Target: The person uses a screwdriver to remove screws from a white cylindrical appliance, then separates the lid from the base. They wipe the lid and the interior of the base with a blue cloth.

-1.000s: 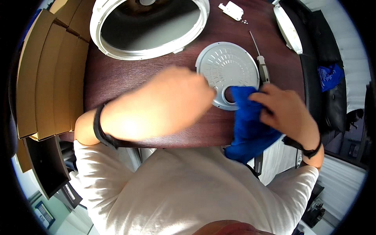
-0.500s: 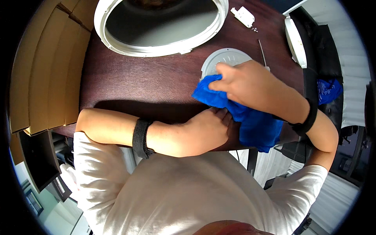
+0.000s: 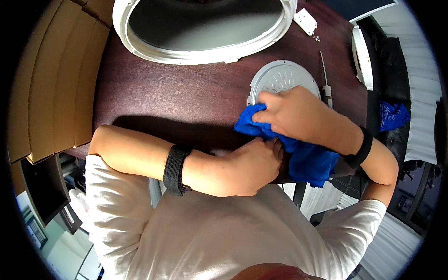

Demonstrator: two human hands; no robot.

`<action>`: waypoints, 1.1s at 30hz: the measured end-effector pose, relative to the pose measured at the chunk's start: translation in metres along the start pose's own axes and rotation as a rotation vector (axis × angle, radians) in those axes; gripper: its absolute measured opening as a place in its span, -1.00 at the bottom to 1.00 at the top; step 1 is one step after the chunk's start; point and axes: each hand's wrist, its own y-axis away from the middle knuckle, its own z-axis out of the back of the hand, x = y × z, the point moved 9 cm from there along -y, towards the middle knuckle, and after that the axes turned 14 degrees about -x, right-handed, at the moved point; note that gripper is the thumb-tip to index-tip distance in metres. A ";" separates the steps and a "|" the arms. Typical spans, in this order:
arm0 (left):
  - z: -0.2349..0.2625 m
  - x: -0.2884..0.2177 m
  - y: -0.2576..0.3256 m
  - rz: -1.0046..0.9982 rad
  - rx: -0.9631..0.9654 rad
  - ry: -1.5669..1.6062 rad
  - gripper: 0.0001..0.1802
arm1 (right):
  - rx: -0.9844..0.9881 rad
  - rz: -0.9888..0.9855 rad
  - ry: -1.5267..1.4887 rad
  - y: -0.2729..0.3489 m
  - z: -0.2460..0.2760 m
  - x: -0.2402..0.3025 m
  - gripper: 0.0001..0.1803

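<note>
A bright blue cloth (image 3: 311,163) is pinched in my right hand (image 3: 298,114), bunched at the fingertips, its loose end hanging down over the table's near edge. Under that hand lies a round light-grey plastic disc (image 3: 284,74) with a ring of slots; its near part is covered by hand and cloth. My left hand (image 3: 254,165) rests at the near edge of the table, below the right, fingers curled in against the cloth. What those fingers grip is hidden. Just right of the disc, a screwdriver (image 3: 326,86) points away from me.
A large white ring-shaped housing (image 3: 205,58) with a dark grey inside stands at the far left of the brown table (image 3: 177,88). Far right are a small white part (image 3: 305,21), several screws (image 3: 316,39) and a white round cover (image 3: 361,56). Cardboard boxes (image 3: 56,79) line the left.
The view has shifted, so the table things sit further right. My right hand and the cloth have shifted slightly relative to the disc, showing more of it. Both hands keep their closed grip.
</note>
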 end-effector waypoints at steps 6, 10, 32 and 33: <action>0.000 -0.001 -0.002 0.014 -0.053 -0.020 -0.21 | -0.035 0.087 0.074 -0.007 -0.006 -0.002 -0.85; 0.002 -0.002 -0.004 0.000 0.002 -0.022 -0.17 | -0.029 0.040 0.185 -0.015 -0.001 -0.022 -0.81; 0.005 0.001 -0.005 -0.017 -0.038 -0.061 -0.24 | -0.175 -0.425 0.042 0.031 0.022 -0.102 -0.67; 0.005 0.001 -0.005 -0.019 -0.038 -0.063 -0.24 | -0.161 -0.418 0.077 0.030 0.019 -0.100 -0.66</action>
